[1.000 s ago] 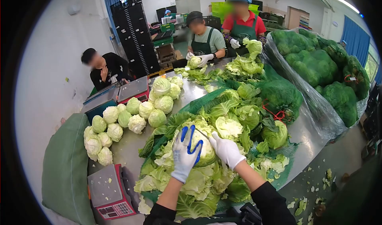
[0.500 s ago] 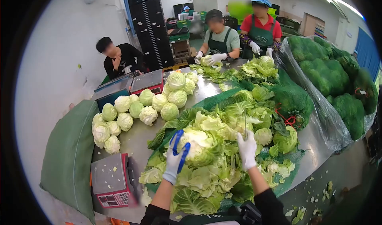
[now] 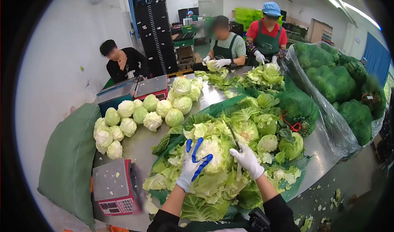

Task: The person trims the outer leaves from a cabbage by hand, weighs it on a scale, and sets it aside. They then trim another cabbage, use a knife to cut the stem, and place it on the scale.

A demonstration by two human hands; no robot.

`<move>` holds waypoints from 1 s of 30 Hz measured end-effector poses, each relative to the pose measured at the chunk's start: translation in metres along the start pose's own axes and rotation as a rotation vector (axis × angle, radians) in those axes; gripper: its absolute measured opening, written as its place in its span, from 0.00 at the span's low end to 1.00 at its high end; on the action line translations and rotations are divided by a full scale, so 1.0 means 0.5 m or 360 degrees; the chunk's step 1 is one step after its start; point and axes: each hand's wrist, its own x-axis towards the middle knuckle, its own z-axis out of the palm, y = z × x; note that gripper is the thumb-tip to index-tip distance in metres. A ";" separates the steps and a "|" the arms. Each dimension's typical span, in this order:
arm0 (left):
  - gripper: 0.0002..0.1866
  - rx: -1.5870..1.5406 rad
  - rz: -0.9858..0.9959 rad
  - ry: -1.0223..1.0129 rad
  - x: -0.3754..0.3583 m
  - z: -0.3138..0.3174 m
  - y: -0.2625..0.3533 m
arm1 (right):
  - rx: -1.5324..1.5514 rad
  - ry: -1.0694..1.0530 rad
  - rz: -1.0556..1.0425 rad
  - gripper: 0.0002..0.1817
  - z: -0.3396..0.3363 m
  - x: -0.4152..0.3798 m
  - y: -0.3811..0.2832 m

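My left hand [image 3: 193, 163], in a white glove with blue-coated fingers, is spread wide at the left side of a pale cabbage [image 3: 215, 154]. This cabbage sits on a heap of loose outer leaves [image 3: 209, 185] in front of me. In my right hand [image 3: 248, 161], white-gloved, is a knife [image 3: 233, 134], its narrow dark blade pointing up and away along the cabbage's right side. Leafy cabbages [image 3: 292, 146] lie right of the heap, over green netting [image 3: 301, 166].
Trimmed cabbages [image 3: 152, 121] are grouped at left, near a red scale [image 3: 113, 182] and a stuffed green sack [image 3: 67, 166]. Two aproned people [image 3: 225, 45] [image 3: 267, 39] handle cabbages across the metal table [image 3: 324, 150]. Another person [image 3: 125, 61] sits behind scales. Netted bags [image 3: 332, 80] stand right.
My left hand has opened its fingers and shifted slightly right against the cabbage. My right hand has moved left and down, bringing the knife beside the cabbage with its blade tilted left.
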 end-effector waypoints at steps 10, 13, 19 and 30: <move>0.22 -0.0221 0.0087 0.0147 0.024 0.035 0.022 | -0.0907 0.0173 0.0070 0.41 0.072 -0.140 -0.053; 0.20 0.0303 0.0227 0.0204 0.026 0.045 0.020 | -0.1219 0.0281 -0.0022 0.40 0.078 -0.115 -0.032; 0.22 0.0129 0.0151 0.0302 0.036 0.064 0.001 | -0.0870 0.0500 -0.0005 0.32 0.084 -0.048 0.013; 0.21 0.0027 0.0171 0.0157 0.014 0.049 0.014 | -0.0737 0.0985 0.0048 0.33 -0.033 -0.024 0.044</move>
